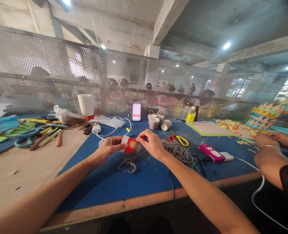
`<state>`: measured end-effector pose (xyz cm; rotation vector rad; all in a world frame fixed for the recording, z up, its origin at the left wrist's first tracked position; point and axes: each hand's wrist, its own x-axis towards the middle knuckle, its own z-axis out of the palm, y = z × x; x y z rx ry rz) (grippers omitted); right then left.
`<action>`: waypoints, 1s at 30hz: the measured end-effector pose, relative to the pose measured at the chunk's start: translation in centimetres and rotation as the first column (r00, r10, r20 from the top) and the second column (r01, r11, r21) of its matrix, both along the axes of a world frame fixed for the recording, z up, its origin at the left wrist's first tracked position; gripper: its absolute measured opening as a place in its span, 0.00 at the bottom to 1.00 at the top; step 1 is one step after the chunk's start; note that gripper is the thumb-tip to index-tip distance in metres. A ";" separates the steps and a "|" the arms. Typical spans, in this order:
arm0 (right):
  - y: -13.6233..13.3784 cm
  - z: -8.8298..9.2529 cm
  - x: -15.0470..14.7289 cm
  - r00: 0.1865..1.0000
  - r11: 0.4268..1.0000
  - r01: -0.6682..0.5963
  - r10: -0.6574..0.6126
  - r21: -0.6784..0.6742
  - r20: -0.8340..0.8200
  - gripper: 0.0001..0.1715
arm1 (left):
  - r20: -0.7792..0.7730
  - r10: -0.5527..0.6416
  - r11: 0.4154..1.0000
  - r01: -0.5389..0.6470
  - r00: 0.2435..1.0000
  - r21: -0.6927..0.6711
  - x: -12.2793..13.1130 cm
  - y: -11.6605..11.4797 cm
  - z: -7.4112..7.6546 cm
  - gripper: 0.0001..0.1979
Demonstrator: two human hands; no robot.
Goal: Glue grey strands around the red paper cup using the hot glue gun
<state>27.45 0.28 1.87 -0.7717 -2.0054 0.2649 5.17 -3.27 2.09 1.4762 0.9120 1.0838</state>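
Note:
My left hand [112,145] holds a red and white paper cup [129,145] on its side, with the thumb along it. Grey cord [136,148] covers the cup's right end. There the fingertips of my right hand [151,143] are pinched together; what sits between them is too small to make out. A small blue bit shows beside those fingers. A loose pile of grey string [180,153] lies to the right of my right hand, and strands run under both hands to a small coil [128,165] below the cup.
Behind the hands stand a phone [136,111], small grey cups [154,123], and a stack of paper cups [85,104]. Scissors [181,140] lie near the string. A magenta device [212,153] with a cable is at right, near another person's arm [268,159]. Tools [46,136] lie left.

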 end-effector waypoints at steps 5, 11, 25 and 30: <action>0.1 0.0 0.0 1.000 1.000 -0.003 0.003 0.000 0.000 0.06 | 0.000 -0.007 1.000 0.007 1.000 0.009 -0.1 0.0 -0.1 0.11; 0.0 0.1 0.0 1.000 1.000 0.001 -0.001 -0.006 0.005 0.06 | 0.003 -0.016 1.000 0.016 1.000 0.004 -0.1 -0.1 -0.1 0.11; 0.0 0.1 -0.1 1.000 1.000 0.004 -0.004 -0.024 0.000 0.06 | -0.008 -0.032 0.999 0.032 0.999 0.001 0.0 0.0 -0.1 0.11; 0.0 0.1 -0.1 1.000 1.000 -0.004 0.004 -0.031 -0.002 0.06 | -0.025 -0.025 1.000 0.025 0.999 0.011 -0.1 0.0 -0.1 0.11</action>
